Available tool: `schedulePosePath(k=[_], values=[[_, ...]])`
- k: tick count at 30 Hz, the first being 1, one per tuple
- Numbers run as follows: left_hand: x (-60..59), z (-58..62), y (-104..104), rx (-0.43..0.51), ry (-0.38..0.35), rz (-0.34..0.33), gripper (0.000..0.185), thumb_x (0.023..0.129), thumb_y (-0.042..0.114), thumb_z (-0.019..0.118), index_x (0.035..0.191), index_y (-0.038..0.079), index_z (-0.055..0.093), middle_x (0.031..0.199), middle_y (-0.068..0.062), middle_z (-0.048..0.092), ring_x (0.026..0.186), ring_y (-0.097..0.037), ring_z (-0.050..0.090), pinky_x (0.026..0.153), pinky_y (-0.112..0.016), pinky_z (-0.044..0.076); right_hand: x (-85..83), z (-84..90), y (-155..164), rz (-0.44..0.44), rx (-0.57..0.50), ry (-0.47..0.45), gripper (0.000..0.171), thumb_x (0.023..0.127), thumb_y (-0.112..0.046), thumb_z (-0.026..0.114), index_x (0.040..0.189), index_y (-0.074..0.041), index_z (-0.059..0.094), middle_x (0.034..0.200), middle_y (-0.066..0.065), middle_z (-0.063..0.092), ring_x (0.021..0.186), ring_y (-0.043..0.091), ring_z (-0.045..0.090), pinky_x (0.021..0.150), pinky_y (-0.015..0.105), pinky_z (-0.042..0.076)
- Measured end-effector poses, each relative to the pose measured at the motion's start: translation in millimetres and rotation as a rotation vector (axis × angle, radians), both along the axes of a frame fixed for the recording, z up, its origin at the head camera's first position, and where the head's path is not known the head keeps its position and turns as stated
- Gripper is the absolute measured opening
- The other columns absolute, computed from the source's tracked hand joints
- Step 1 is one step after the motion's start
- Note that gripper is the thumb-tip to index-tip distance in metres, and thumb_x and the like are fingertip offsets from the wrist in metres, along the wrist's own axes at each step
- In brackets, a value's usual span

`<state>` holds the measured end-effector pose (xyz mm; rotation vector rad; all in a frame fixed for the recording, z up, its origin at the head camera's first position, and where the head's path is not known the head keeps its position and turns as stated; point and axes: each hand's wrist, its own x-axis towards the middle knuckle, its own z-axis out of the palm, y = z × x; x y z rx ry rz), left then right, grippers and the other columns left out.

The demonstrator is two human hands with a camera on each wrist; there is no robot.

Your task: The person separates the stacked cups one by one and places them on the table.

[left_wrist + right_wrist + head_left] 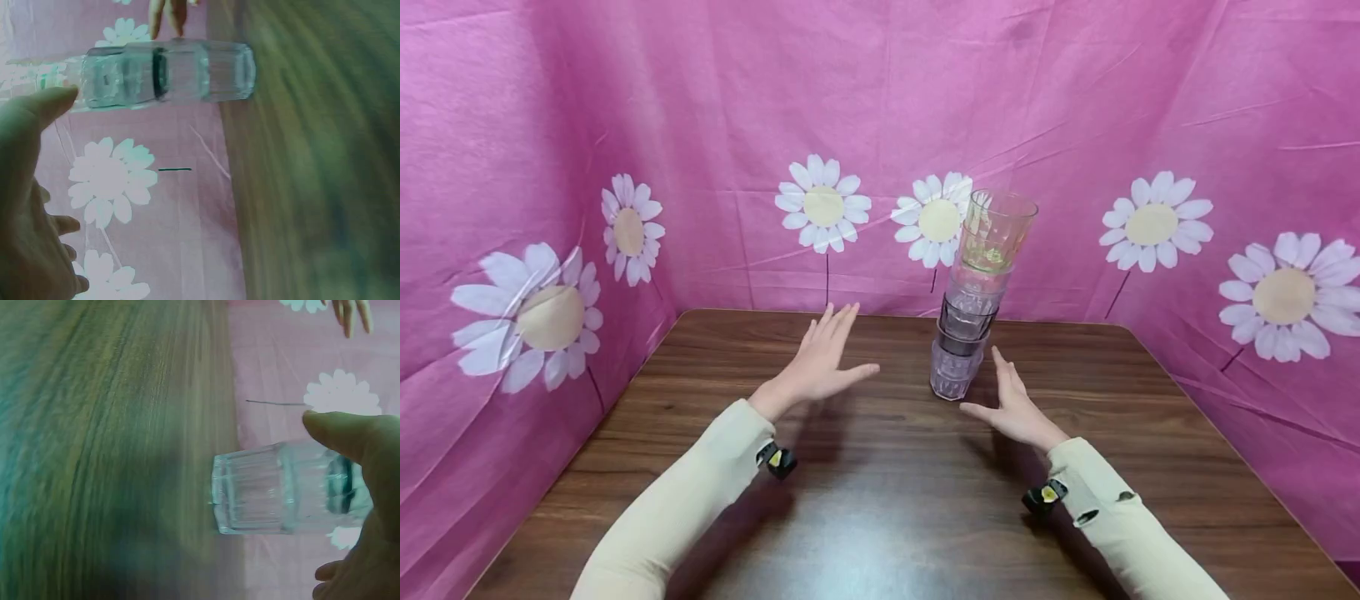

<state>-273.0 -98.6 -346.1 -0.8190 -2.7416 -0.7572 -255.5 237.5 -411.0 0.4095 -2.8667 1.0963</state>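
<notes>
Several nested drinking glasses [957, 367] stand upright in one tall stack on the wooden table. The lower ones look clear with a faint purple tint, a dark-banded glass [964, 323] sits midway, and a yellow-green tinted glass [997, 242] tops the stack. To the left, my left hand [820, 362] hovers over the table with fingers extended and thumb toward the stack, apart from it. My right hand [1015, 410] is close by the stack's lower right side, fingers straight and thumb spread near the base. In the right wrist view the bottom glass [253, 494] shows beside the thumb.
The brown wooden table [865, 500] runs back to a pink cloth backdrop [722, 125] printed with large white daisies, which also closes off both sides. A small dark camera [777, 460] is strapped at the left wrist and another camera [1043, 497] at the right.
</notes>
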Motion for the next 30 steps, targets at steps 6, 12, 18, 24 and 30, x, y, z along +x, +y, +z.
schedulePosePath(k=[6, 12, 18, 24, 30], values=[[-20.9, 24.2, 16.3, 0.143, -0.013, -0.019, 0.097, 0.092, 0.047, 0.065, 0.160, 0.007, 0.009, 0.164, -0.015, 0.015, 0.151, -0.032, 0.002, 0.122, -0.052, 0.002, -18.8, -11.6, -5.8, -0.046, -0.250, -0.085, 0.115, 0.084, -0.020, 0.080, 0.157, -0.001, -0.008, 0.160, 0.031, 0.003, 0.147, 0.046, 0.003, 0.119, 0.062, 0.008], [-39.4, 52.1, 37.3, 0.310, -0.068, -0.003, 0.096, 0.092, 0.047, 0.065, 0.161, 0.013, 0.007, 0.164, -0.011, 0.017, 0.151, -0.028, 0.012, 0.122, -0.049, 0.013, -30.4, -18.3, -13.9, -0.069, -0.524, -0.115, 0.113, 0.082, -0.007, 0.079, 0.156, -0.001, -0.006, 0.157, 0.029, 0.017, 0.146, 0.043, 0.014, 0.121, 0.056, 0.012], [-50.5, 80.2, 62.3, 0.557, -0.111, -0.024, 0.093, 0.093, 0.036, 0.069, 0.160, 0.010, 0.011, 0.158, -0.016, 0.030, 0.146, -0.026, 0.027, 0.120, -0.043, 0.024, -40.6, -27.0, -20.1, -0.081, -0.663, -0.123, 0.109, 0.079, 0.003, 0.077, 0.154, 0.005, -0.002, 0.156, 0.032, 0.020, 0.145, 0.044, 0.021, 0.121, 0.051, 0.019], [-61.9, 101.1, 86.0, 0.826, -0.219, -0.047, 0.087, 0.092, 0.027, 0.071, 0.159, 0.010, 0.017, 0.155, -0.015, 0.036, 0.143, -0.027, 0.033, 0.116, -0.032, 0.033, -46.7, -33.5, -25.6, -0.106, -0.772, -0.158, 0.098, 0.079, 0.010, 0.073, 0.152, 0.006, 0.007, 0.153, 0.029, 0.028, 0.141, 0.037, 0.030, 0.119, 0.045, 0.026], [-68.4, 123.5, 108.6, 0.916, -0.210, -0.058, 0.083, 0.089, 0.025, 0.074, 0.156, 0.010, 0.028, 0.150, -0.013, 0.043, 0.138, -0.025, 0.041, 0.110, -0.033, 0.041, -48.9, -36.5, -27.9, -0.136, -0.764, -0.163, 0.086, 0.081, 0.010, 0.072, 0.146, 0.006, 0.016, 0.148, 0.026, 0.037, 0.134, 0.033, 0.039, 0.107, 0.028, 0.039]])
